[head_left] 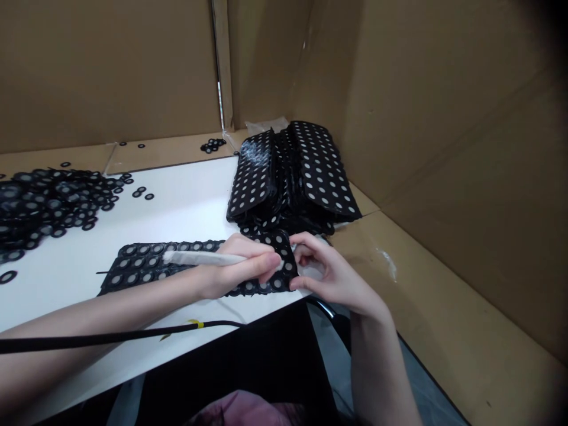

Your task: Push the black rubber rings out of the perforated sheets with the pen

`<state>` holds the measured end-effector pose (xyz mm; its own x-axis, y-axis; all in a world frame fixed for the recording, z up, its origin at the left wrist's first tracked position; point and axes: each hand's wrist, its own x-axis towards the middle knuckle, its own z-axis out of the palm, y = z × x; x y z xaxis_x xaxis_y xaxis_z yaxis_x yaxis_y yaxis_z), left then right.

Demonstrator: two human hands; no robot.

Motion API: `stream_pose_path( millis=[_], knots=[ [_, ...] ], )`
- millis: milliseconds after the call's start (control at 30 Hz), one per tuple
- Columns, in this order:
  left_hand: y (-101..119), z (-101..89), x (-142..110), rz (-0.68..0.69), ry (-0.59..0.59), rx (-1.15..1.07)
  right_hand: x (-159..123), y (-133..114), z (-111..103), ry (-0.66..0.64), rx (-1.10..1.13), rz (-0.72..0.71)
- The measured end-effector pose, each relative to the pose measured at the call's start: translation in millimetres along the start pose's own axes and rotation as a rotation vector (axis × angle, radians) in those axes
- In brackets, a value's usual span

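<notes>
Head view: my only look in; white worktop, cardboard walls behind.
Disc sheet: black, rows of pale dots; lies on the worktop by its near edge, in front of piled sheets.
Left grip: closed around a white stick, above the disc sheet.
Right grip: thumb and forefinger spread along the sheet's right end, touching; I can't tell whether they pinch.
Handling: I judge it light, bendy, rubbery, hardly fragile; best held by its short end or rim.
Hidden: sheet's middle, under left grip and forearm; stick's right end unclear.
Cut off: loose rings and black cable, at left border.
</notes>
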<state>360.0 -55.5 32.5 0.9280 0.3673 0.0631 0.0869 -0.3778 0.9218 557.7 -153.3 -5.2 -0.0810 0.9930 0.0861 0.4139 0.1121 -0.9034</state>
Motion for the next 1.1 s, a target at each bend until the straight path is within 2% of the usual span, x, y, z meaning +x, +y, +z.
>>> stream_pose_path(
  millis=[100, 200, 600, 1100],
  knots=[
    [1, 3.3, -1, 0.017, -0.103, 0.005, 0, 0, 0, -0.003, -0.029, -0.001],
    [-1, 5.7, 0, -0.017, -0.142, 0.026, 0, 1, 1, 0.009, -0.010, -0.006],
    [-6, 12.5, 1, 0.039, -0.129, 0.046, 0, 3, 5, 0.032, 0.087, 0.040],
    [-7, 7.4, 4, 0.009, -0.216, 0.073, 3, -6, 7, 0.041, 0.070, 0.052]
  ],
)
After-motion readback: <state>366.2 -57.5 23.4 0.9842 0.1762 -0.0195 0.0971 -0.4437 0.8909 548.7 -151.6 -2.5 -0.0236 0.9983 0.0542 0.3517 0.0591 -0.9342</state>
